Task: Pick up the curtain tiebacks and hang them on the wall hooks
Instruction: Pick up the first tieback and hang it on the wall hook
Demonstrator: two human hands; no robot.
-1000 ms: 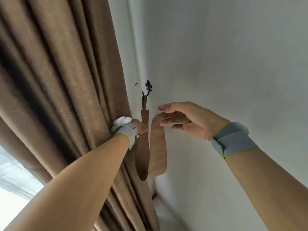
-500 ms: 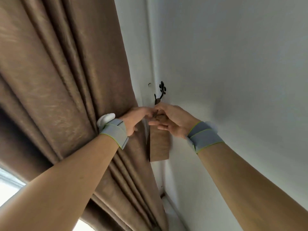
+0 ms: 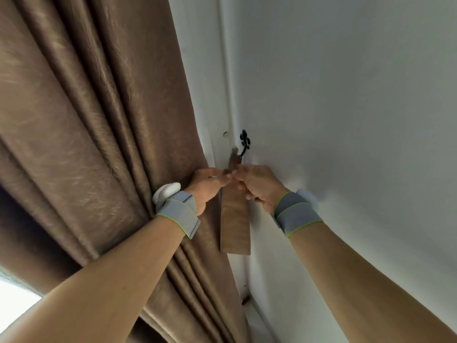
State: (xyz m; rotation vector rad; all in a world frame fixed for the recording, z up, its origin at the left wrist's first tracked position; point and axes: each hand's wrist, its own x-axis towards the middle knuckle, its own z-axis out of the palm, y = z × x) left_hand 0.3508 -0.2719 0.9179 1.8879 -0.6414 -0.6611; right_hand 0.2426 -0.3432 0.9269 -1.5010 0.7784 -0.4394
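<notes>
1. Both hands meet just under the hook [image 3: 244, 144], each grip pinched shut on the upper part of the tieback [image 3: 235, 224].
2. Left hand [image 3: 206, 185] reaches in from the curtain [image 3: 99, 144] side; its thumb and fingertips [image 3: 226, 178] close on the strap's left edge, pointing right toward the other hand.
3. Right hand [image 3: 259, 186] comes in from the wall [image 3: 346, 107] side; its fingers curl around the strap's right edge, and its fingertips touch those of the left hand.
4. Above the two grips, the tieback narrows to a blurred end that rises to the hook's lower curve; whether it is looped over the hook cannot be told.
5. Below the grips, the tieback hangs straight down as a flat brown band, its lower edge squared off and free, well under both wrists.
6. The band lies between the curtain's edge on its left and the white wall on its right, just in front of the wall corner.
7. The hook is black, with a leaf-shaped top, fixed to the wall just right of a small round hole [image 3: 225, 134].
8. Each wrist carries a grey band with green edging [image 3: 179, 214], and a white piece sits on the left one.
</notes>
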